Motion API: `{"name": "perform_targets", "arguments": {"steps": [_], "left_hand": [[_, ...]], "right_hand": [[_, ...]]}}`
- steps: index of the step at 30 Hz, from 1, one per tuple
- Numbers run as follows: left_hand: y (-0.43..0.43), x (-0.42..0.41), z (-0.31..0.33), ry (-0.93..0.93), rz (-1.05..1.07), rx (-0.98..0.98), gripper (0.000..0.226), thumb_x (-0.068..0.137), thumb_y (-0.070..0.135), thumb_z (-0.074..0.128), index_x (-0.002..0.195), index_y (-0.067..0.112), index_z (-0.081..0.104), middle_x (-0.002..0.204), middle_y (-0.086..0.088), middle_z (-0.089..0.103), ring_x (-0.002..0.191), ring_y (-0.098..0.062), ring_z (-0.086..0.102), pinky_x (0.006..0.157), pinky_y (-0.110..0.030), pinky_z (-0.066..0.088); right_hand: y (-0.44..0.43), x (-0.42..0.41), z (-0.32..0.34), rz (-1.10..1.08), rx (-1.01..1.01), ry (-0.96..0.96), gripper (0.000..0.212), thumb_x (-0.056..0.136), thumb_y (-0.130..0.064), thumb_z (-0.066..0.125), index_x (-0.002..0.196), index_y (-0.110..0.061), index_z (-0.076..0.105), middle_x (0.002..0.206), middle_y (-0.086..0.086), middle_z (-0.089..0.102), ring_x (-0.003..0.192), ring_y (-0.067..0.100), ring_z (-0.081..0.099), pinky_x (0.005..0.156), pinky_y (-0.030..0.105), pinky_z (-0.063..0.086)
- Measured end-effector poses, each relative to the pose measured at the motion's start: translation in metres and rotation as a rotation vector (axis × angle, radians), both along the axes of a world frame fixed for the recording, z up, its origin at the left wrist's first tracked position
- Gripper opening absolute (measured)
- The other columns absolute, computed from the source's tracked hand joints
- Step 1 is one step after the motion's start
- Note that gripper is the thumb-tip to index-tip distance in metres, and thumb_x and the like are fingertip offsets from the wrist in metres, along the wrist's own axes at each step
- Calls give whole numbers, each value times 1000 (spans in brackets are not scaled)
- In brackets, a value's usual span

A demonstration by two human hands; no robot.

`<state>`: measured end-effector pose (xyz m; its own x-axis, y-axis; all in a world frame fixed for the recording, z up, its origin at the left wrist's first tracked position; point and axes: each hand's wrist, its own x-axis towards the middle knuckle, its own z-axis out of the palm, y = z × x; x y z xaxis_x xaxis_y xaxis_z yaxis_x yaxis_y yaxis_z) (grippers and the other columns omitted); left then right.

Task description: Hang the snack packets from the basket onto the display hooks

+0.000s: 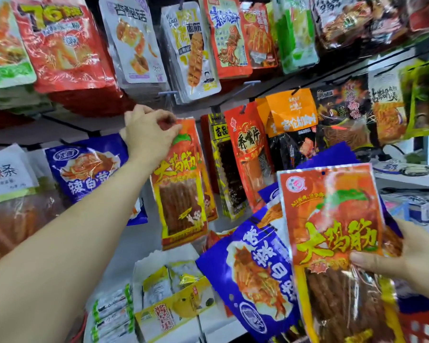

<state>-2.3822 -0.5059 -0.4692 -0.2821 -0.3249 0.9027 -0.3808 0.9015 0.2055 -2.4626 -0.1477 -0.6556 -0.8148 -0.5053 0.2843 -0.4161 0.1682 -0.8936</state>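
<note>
My left hand (149, 131) pinches the top edge of an orange snack packet (181, 186) that hangs in the middle row of the display. My right hand (404, 258) grips a fanned stack of packets at the lower right. An identical orange packet (332, 233) lies on top of that stack, and a blue packet (253, 276) sticks out beneath it. A red basket (421, 328) shows at the bottom right corner, partly hidden by the held packets. The hook under my left fingers is hidden.
Rows of hung snack packets fill the wall: a red packet (65, 43) at upper left, a blue packet (84, 167) left of my hand, a red-orange packet (250, 154) to its right. Yellow and white packets (169, 298) hang below. Bare hooks (250, 83) jut out between rows.
</note>
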Motion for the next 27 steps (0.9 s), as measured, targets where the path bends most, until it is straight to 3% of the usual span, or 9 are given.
{"name": "perform_targets", "arguments": {"steps": [3,8,10,12,14,18,21,24,27], "left_hand": [[-3,-6,-2,-83,86,12,24,85,46,66,104,31,69,113,-5,53,117,-29,41,90,-44,33],[-28,-14,-19,-159,98,116,53,84,11,58,134,27,52,131,-17,45,124,-39,36,99,-50,36],[-20,-9,-28,-115,99,118,65,78,8,58,138,29,45,141,-16,37,128,-41,32,104,-51,33],[7,4,-38,-7,44,38,56,76,15,54,131,24,51,137,-16,43,125,-39,38,103,-49,36],[54,20,-67,33,-132,-33,39,77,24,52,115,21,62,121,-14,53,113,-34,47,96,-42,40],[137,51,-146,-158,-281,-29,50,78,52,60,117,22,62,118,-8,52,113,-28,46,95,-32,33],[130,57,-180,-144,-345,570,86,68,49,81,138,19,41,134,-4,53,120,-21,53,104,-40,41],[137,59,-201,17,-819,1402,53,60,14,80,111,13,64,106,-12,73,80,-22,73,76,-46,59],[148,55,-215,-44,-737,1344,20,71,-1,73,87,12,71,88,-8,76,69,-18,71,71,-38,61]], "right_hand": [[-3,2,-5,43,-159,-94,81,31,-73,86,99,-35,68,84,3,76,81,26,73,78,39,57],[-28,9,-38,34,-280,-311,42,62,-23,82,100,-9,68,82,3,76,73,17,70,67,32,57],[-37,11,-52,-8,-328,-369,51,59,-26,85,105,-11,67,90,17,74,82,27,70,70,41,59],[-42,12,-59,-62,-380,-430,55,61,-23,86,108,-7,62,82,23,69,67,24,70,49,30,55],[-43,15,-62,-116,-408,-435,32,73,-10,81,96,-5,59,59,4,64,42,6,58,35,21,45],[-31,26,-58,-62,-420,-322,28,77,-3,76,81,-22,55,50,-27,61,48,-12,57,43,10,46],[-12,32,-60,-21,-392,-307,26,76,-13,77,97,-22,65,85,-17,75,80,-1,70,72,21,54],[10,31,-68,-27,-354,-336,43,71,-26,77,113,-23,66,103,-7,75,99,15,70,88,36,51],[26,26,-81,-63,-288,-361,33,81,-16,75,113,-22,65,104,-5,74,99,16,69,91,38,51]]}}
